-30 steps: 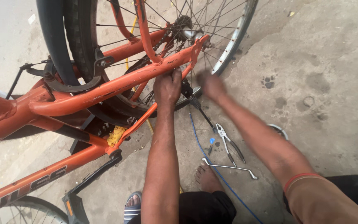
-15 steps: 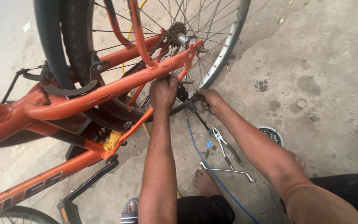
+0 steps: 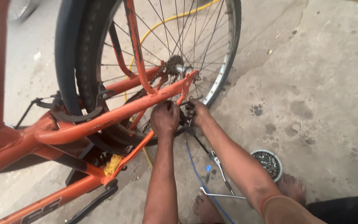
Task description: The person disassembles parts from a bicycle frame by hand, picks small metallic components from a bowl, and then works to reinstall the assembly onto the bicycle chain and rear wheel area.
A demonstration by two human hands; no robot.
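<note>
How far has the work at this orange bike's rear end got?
Done: the orange bike is positioned with its rear wheel still fitted. In hand: left hand and right hand grip parts below the rear dropout. Left: pliers, bent rod and small-parts bowl lie unused on the floor.

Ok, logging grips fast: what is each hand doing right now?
Left hand: closed around the orange frame tube.
Right hand: fingers curled at a dark part by the rear axle; what it grips cannot be told.
</note>
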